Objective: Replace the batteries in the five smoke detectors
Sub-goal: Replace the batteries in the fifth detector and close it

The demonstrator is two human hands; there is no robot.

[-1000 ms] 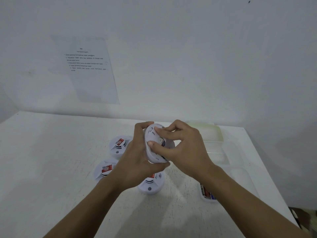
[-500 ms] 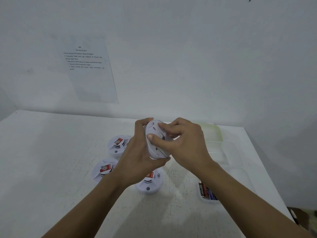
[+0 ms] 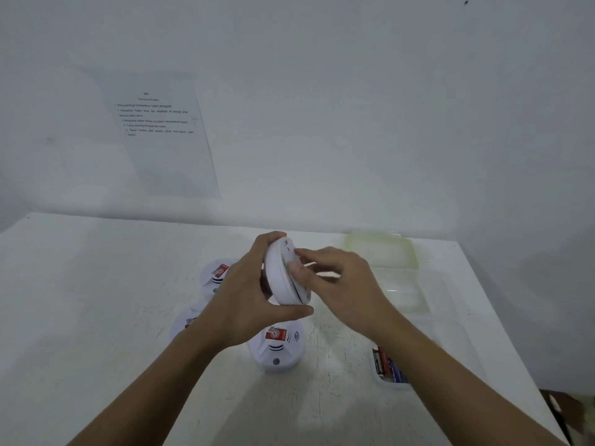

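Slippage is my worry: my left hand (image 3: 248,304) grips the smoke detector (image 3: 283,280) on edge above the table (image 3: 96,300). My right hand (image 3: 341,284) sets thumb and fingertips on its back cover, too blurred to tell pinching from pressing. A hard twist against that hold could pop it loose onto the nearest detector (image 3: 277,349) below.

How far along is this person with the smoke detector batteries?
Nothing is plainly finished. The left hand grips one smoke detector on edge while the right hand pinches at its back. A near detector, a left detector and a far detector lie face up on the table; whether they are done does not show. Batteries wait on the right.
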